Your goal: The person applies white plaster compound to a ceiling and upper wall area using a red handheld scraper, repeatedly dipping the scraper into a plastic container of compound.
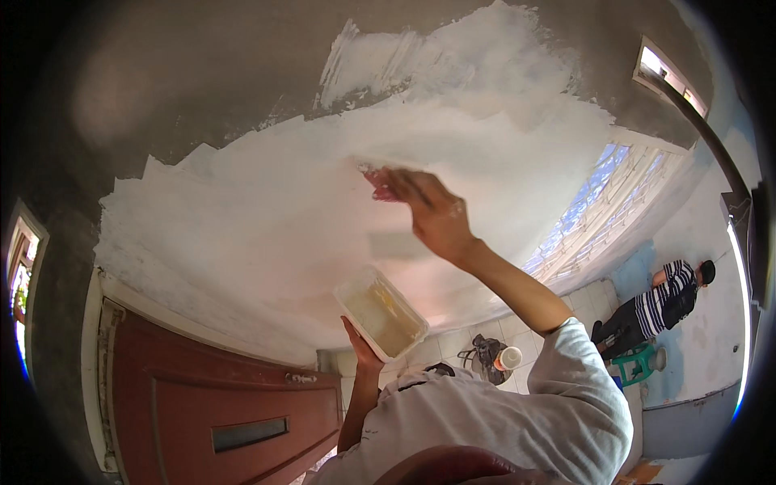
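My right hand (436,212) is raised against the wall, its fingers closed around a red scraper (380,186). The blade's edge meets the white coating, with white smears on the scraper. Lower down, my left hand (361,343) grips a white rectangular plastic tub (369,314) from its side and underneath. The tub is tilted, and a pale residue lines its inside. White filler (267,198) covers a broad, ragged-edged area of the wall, and above it the surface is bare grey plaster (194,73).
A brown-red door (178,380) stands at lower left. On the right are a grilled window (598,194) and a dark curved pole or pipe (711,137). A white bucket (508,358), a dark bag (487,356), a green stool (638,364) and another person (667,299) are behind me.
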`<state>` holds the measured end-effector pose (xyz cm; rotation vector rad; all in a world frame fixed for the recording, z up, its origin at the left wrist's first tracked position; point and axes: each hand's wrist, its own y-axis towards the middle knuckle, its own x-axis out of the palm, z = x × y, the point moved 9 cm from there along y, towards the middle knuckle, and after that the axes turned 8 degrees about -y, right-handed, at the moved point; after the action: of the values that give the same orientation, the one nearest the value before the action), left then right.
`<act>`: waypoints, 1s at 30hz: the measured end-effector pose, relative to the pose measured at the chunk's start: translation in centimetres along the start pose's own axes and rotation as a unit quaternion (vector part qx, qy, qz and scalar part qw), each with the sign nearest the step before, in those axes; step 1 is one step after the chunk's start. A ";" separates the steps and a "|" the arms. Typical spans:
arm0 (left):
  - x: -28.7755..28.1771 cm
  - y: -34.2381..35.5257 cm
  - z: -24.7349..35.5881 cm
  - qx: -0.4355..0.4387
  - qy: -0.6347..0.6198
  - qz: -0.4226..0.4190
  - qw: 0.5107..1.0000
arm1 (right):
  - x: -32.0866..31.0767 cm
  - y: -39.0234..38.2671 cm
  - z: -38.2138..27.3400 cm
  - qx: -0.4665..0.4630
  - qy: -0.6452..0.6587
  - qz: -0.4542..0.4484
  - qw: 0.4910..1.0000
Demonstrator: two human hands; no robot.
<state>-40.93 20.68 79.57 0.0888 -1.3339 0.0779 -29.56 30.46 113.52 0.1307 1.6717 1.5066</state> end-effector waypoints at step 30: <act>-2.1 -1.3 -1.1 -0.022 -0.079 0.004 0.997 | -2.2 10.1 3.8 0.052 -0.109 0.265 0.957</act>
<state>-40.20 19.52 77.20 0.0529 -1.4926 0.0483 -30.26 34.72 123.64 0.8287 1.6064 1.7091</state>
